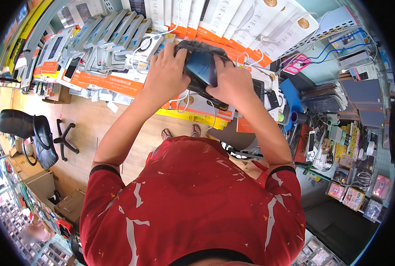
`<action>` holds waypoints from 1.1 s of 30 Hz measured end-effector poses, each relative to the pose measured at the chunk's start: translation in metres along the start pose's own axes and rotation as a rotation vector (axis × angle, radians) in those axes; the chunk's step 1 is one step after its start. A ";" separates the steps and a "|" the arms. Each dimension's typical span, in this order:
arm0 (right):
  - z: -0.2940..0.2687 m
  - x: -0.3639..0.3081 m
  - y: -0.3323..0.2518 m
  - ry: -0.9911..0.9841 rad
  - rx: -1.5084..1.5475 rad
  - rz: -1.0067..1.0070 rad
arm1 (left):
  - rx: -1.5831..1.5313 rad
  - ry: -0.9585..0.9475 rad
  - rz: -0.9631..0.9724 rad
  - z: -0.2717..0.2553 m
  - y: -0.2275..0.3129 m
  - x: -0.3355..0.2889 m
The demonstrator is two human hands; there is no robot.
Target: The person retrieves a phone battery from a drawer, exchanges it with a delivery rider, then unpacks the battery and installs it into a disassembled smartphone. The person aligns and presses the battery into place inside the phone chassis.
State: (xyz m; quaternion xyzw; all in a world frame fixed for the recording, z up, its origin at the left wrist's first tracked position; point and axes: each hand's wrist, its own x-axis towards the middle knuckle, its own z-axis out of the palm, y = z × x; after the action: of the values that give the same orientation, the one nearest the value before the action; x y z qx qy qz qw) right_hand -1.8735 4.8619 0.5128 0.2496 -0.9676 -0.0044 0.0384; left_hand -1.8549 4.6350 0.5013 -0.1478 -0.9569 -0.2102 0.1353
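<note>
Both hands hold a black plastic bag (193,45) over the display counter. Its surface looks crinkled, and a glossy dark-blue flat panel (202,66) shows in its middle; what the panel belongs to I cannot make out. My left hand (167,68) grips the left side, fingers over the far edge and thumb along the near side. On the opposite side, my right hand (233,82) is closed around the edge with its fingers across the panel. Under and beside the bag lie orange-and-white flat boxes (213,106) and thin white cables (215,119).
White-and-orange packages (233,22) stand in a row behind the counter. Stacked slim boxes (113,31) fill its left part. A black office chair (33,133) stands on the wooden floor at left. Blue cables (326,53) and a cluttered bench (339,146) are at right.
</note>
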 end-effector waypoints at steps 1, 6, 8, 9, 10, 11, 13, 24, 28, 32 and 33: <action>-0.003 -0.002 0.001 0.061 0.009 0.009 | -0.013 0.062 0.029 -0.001 0.003 -0.001; -0.020 0.010 0.011 -0.095 0.050 0.040 | -0.015 0.131 0.140 -0.006 0.008 -0.004; -0.011 0.011 0.019 -0.081 0.022 0.007 | -0.002 0.099 0.162 -0.004 0.007 -0.003; -0.008 0.010 0.018 -0.052 0.012 0.001 | 0.004 0.070 0.156 -0.002 0.007 -0.002; -0.007 0.008 0.016 -0.023 0.003 -0.005 | 0.010 0.040 0.150 0.000 0.007 -0.001; -0.004 0.006 0.015 0.006 -0.005 -0.010 | 0.019 0.034 0.163 0.002 0.007 -0.001; 0.000 0.004 0.012 0.209 -0.060 -0.160 | 0.037 0.021 0.188 0.007 0.006 -0.001; 0.017 0.000 -0.010 0.179 -0.142 -0.224 | 0.035 -0.007 0.020 0.021 0.008 0.007; 0.023 0.005 -0.017 0.164 -0.215 -0.191 | -0.026 0.079 0.015 0.024 0.008 0.009; 0.040 0.013 -0.010 0.023 -0.104 -0.133 | -0.062 0.132 0.083 0.029 0.007 0.014; 0.041 0.013 -0.009 0.033 -0.102 -0.160 | -0.067 0.120 0.087 0.029 0.007 0.013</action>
State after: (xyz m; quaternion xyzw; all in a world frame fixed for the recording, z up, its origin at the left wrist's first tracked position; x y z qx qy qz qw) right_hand -1.8834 4.8477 0.4722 0.3240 -0.9423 -0.0524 0.0666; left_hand -1.8707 4.6567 0.4829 -0.1808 -0.9322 -0.2445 0.1963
